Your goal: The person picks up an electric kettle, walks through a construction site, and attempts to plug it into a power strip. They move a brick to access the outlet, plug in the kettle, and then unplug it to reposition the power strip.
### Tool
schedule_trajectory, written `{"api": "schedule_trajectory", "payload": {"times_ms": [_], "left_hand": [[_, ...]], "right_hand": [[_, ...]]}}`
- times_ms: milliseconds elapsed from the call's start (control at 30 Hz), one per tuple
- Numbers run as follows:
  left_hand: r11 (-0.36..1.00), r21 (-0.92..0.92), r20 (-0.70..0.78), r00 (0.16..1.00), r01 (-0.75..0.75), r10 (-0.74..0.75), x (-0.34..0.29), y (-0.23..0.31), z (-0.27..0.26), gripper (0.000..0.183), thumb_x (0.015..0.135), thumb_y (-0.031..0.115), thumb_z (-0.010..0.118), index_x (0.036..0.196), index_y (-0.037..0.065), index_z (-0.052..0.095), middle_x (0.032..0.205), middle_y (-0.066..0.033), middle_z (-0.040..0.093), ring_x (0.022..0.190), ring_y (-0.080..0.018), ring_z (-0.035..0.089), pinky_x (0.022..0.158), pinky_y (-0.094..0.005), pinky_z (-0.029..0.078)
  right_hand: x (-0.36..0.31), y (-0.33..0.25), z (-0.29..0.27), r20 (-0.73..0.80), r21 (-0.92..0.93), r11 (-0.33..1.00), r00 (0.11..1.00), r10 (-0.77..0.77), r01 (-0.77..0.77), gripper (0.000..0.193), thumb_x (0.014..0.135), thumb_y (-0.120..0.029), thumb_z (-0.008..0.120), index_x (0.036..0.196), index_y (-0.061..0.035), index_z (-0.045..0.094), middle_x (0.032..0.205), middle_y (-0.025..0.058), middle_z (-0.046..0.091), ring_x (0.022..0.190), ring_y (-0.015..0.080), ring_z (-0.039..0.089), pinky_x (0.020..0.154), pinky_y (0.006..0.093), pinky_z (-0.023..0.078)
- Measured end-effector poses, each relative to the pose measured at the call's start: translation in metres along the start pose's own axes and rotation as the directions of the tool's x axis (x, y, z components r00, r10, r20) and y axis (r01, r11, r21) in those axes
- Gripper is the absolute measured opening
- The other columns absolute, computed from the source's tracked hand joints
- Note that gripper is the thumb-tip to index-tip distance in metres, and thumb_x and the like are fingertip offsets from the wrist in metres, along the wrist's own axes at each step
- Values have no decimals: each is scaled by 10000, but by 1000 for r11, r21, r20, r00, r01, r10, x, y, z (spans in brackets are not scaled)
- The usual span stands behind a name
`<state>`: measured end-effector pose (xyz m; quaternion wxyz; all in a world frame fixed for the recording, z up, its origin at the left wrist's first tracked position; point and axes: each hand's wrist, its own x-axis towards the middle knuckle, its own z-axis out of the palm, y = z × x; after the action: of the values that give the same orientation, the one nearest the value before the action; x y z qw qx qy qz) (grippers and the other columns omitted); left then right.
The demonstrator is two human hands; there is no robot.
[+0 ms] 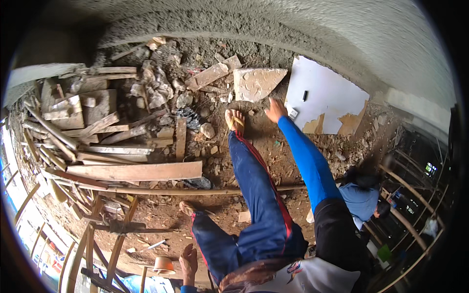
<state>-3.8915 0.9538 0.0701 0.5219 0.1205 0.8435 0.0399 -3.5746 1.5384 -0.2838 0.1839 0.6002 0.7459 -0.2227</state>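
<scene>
My right hand reaches out at the end of a blue sleeve, fingers extended and holding nothing visible. It is beside the left edge of a white board with torn brown patches. On the board lie a small black object and a small white packet, the packet close to my wrist. Just beyond my fingers is a broken, pale flat slab; I see no contact with it. My left hand hangs low by my left leg, fingers loosely bent and apart, with nothing visible in it.
Scrap timber is piled on the left, and stones and rubble lie near my front foot. A long pole crosses the ground between my feet. Wooden framing stands lower left. A person in blue is at right.
</scene>
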Motion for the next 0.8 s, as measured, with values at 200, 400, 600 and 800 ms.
{"api": "schedule_trajectory", "payload": {"times_ms": [200, 400, 600, 800], "left_hand": [[975, -140, 149, 977, 174, -153, 65, 119, 55, 388, 968, 258, 637, 1260, 5, 672, 1181, -205, 720, 1061, -316, 713, 901, -399, 567], [973, -174, 219, 970, 150, -110, 76, 155, 77, 424, 990, 299, 634, 1284, -6, 647, 1155, -196, 722, 1049, -281, 705, 867, -388, 561], [946, -239, 175, 968, 217, -178, 75, 167, 73, 410, 996, 252, 619, 1247, -70, 649, 1119, -206, 722, 1065, -280, 685, 941, -376, 522], [955, -265, 104, 989, 134, -110, 82, 148, 79, 420, 999, 293, 622, 1239, -49, 666, 1147, -212, 723, 1060, -293, 703, 929, -386, 537]], "right_hand": [[202, -31, -12, 109, -190, 937, 955, -278, 294, 866, 784, -356, 825, 1479, -36, 420, 1477, 208, 509, 1340, 334, 518, 1119, 486, 423], [208, -30, 31, 91, -294, 918, 964, -249, 265, 791, 704, -365, 888, 1310, -41, 495, 1346, 198, 567, 1304, 357, 505, 1130, 548, 363], [156, -34, 12, 22, -240, 931, 960, -280, 277, 651, 696, -307, 878, 1177, -44, 527, 1228, 161, 573, 1203, 341, 544, 982, 525, 449], [111, -25, 9, 189, -383, 869, 948, -256, 311, 1018, 685, -235, 886, 1546, -289, 347, 1263, 164, 504, 1187, 391, 526, 920, 538, 467]]}}
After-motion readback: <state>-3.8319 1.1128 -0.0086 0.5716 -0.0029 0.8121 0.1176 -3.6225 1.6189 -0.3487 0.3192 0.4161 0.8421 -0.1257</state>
